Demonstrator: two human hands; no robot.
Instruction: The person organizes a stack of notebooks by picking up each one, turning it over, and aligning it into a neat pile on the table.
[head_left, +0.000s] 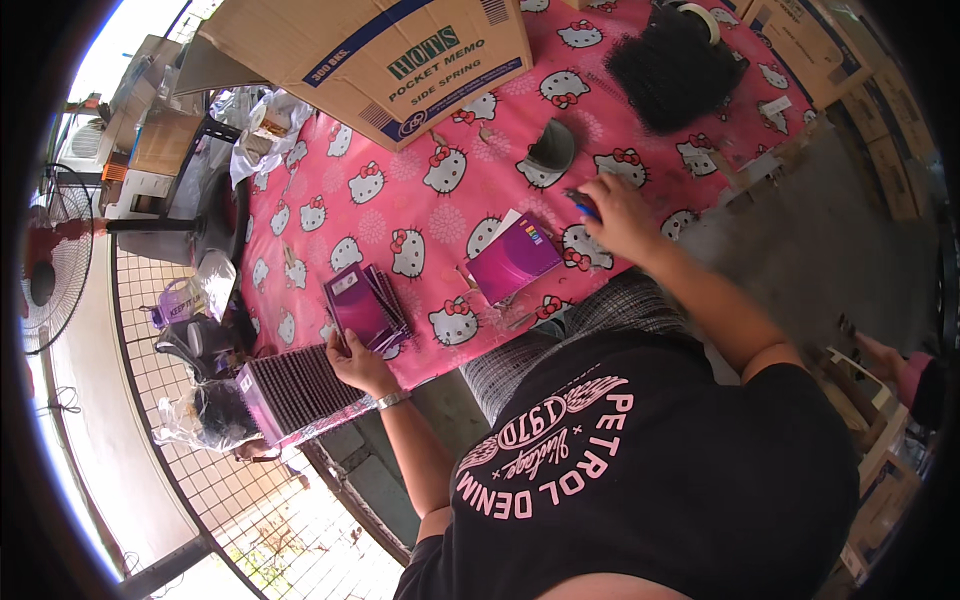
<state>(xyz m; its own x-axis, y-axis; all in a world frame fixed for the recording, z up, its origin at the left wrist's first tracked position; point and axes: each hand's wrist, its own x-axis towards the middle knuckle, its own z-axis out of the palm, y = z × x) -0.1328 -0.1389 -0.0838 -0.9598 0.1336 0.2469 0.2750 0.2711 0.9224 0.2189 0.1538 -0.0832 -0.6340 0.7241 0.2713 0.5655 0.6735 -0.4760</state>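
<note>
My left hand point(362, 368) grips the lower corner of a purple spiral notebook point(356, 304) on a small loose pile of the same kind. Close beside that hand runs a long row of spiral-bound notebooks point(295, 388) along the table's near-left edge. My right hand point(622, 218) is closed around a small blue-handled tool point(585, 207) with a dark tip; its exact kind is hard to make out. Between my hands, near the table's front edge, lies another purple notebook point(515, 258) with a white sheet showing under it.
A large cardboard box point(400, 60) stands at the back of the pink patterned table point(375, 225). Behind my right hand are a dark grey curved piece point(552, 147), a heap of black wire spirals point(670, 75) and a tape roll point(702, 20). A fan point(50, 265) stands far left.
</note>
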